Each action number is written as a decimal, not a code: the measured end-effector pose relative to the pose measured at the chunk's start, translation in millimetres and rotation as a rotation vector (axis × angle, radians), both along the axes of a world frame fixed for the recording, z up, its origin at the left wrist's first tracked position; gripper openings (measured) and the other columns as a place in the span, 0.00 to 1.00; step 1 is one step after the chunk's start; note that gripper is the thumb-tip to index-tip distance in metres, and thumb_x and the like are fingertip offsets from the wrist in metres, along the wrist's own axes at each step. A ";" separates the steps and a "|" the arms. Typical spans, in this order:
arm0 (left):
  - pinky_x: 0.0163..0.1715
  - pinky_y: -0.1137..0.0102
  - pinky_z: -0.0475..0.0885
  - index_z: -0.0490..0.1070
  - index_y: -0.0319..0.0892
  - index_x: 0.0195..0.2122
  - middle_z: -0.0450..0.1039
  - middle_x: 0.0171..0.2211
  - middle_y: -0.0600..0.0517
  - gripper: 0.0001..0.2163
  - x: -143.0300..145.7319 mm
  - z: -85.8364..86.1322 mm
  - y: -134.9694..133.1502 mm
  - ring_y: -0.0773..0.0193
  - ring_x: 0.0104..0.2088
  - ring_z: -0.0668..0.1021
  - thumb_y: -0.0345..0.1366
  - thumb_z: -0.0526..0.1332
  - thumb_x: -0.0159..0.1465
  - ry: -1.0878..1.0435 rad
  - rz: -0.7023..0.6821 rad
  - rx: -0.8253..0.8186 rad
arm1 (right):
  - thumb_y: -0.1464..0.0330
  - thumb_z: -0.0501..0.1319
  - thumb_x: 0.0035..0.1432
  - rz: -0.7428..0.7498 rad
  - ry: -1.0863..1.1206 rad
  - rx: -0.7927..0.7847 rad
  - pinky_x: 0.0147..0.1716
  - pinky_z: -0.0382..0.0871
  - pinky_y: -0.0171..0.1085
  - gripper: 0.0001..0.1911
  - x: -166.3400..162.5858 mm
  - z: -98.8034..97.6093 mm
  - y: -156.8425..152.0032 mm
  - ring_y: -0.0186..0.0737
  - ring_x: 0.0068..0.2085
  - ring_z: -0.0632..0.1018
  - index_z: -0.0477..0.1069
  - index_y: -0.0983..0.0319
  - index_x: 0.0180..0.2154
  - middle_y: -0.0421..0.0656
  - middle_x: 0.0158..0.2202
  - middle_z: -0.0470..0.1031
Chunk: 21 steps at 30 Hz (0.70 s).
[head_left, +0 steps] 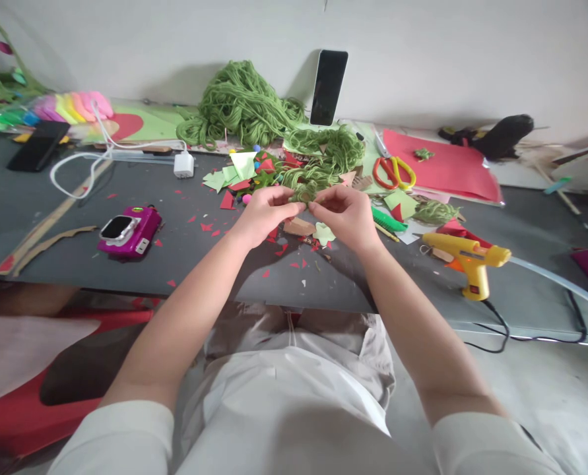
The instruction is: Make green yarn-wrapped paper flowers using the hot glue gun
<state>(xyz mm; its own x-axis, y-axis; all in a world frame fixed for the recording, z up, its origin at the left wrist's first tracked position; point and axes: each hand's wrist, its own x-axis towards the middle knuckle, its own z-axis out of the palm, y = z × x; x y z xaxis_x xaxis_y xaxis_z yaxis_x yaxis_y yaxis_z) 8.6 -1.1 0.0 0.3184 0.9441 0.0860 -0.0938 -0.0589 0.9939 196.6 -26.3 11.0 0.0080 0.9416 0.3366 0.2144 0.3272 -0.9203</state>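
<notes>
Magenta plastic toy camera point(130, 231) lies at the left of the dark grey table point(51, 218), with a white charger plug and cable point(183, 163) behind it, both well apart from the hands. At the centre the left hand point(261, 214) and right hand point(348, 214) meet above the table, each with thumb and fingertips pinched tight on the small tuft of green yarn point(303, 193) between them. Gripping it from 2 sides likely keeps the strands from springing loose. Behind stand a big heap of green yarn point(241, 105) and a black smartphone point(328, 87), leaned on the wall so its screen faces the person. Further right lie red-and-yellow scissors point(394, 173) and a yellow hot-glue gun point(464, 254), near the right hand, probably for easy reach.
</notes>
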 end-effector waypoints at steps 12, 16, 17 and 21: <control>0.30 0.70 0.70 0.78 0.40 0.33 0.74 0.28 0.52 0.12 1.2 -1.9 2.2 0.67 0.28 0.74 0.42 0.72 0.53 0.068 0.084 0.010 | 0.62 0.71 0.51 0.027 -0.030 -0.003 0.31 0.78 0.40 0.09 -1.8 -3.0 -0.3 0.40 0.31 0.81 0.74 0.59 0.28 0.41 0.28 0.80; 0.30 0.70 0.71 0.78 0.40 0.32 0.75 0.28 0.52 0.10 0.5 -3.1 4.0 0.67 0.27 0.74 0.40 0.72 0.54 0.080 0.090 0.013 | 0.63 0.71 0.51 0.045 -0.023 -0.021 0.32 0.79 0.41 0.09 -0.6 -1.8 -0.5 0.40 0.31 0.81 0.75 0.59 0.29 0.41 0.28 0.80; 0.30 0.70 0.71 0.79 0.40 0.32 0.75 0.28 0.52 0.09 0.2 -3.4 4.4 0.68 0.27 0.74 0.40 0.72 0.54 0.077 0.093 0.014 | 0.63 0.71 0.51 0.050 -0.020 -0.026 0.33 0.79 0.41 0.08 -0.2 -1.2 -0.7 0.40 0.31 0.81 0.75 0.59 0.30 0.41 0.28 0.80; 0.29 0.70 0.70 0.80 0.40 0.33 0.77 0.28 0.52 0.09 -0.7 -2.5 4.7 0.68 0.27 0.74 0.39 0.71 0.54 0.078 0.104 0.010 | 0.64 0.70 0.52 0.070 -0.002 -0.037 0.36 0.79 0.43 0.07 2.4 0.9 -1.3 0.42 0.33 0.82 0.76 0.59 0.31 0.40 0.29 0.81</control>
